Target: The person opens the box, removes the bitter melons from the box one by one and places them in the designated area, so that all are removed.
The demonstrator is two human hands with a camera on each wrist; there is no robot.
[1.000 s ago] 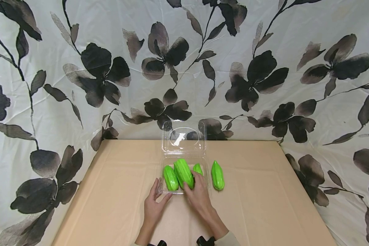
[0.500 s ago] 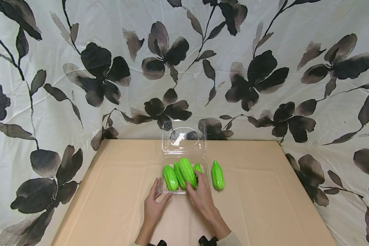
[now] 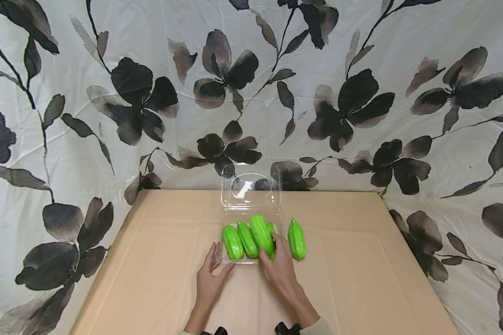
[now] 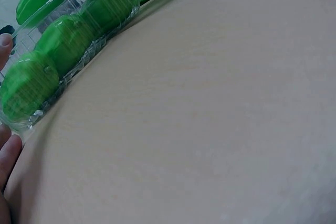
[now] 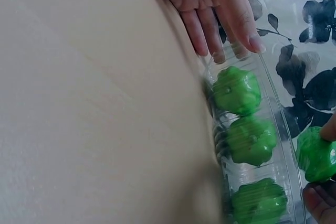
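- Clamped, with the right grip (image 3: 280, 265), on a ridged green fruit (image 3: 261, 235): pinched between thumb and fingers, held slanting over the right half of a clear container (image 3: 246, 262).
- Not let go of, and pictured above the container's rim in both wrist views (whether also touching a neighbour below, impossible to tell).
- Set apart, thumb from fingers, in the left grip (image 3: 211, 279): bracing the container's near left corner, with thumb at the front edge and fingers along the left side.
- Lined up side by side inside the container: a left fruit (image 3: 233, 242), a middle fruit (image 3: 248, 239) and a right fruit (image 5: 260, 202), the last mostly covered from overhead by the held one.
- Just outside the container's right wall, untouched: a loose fruit (image 3: 296, 239), lying lengthwise on the tabletop (image 3: 343, 279).
- Raised at the far side, wide open: the container's see-through lid (image 3: 251, 188), bright with a reflection in its middle.
- Well along, to judge by the layout: apparently done with three inside and busy with a fourth. Seemingly left: releasing the held fruit, dealing with the loose one and, perhaps, closing the lid.
- Hung behind it all: a pale cloth (image 3: 272, 116) printed with dark flowers.
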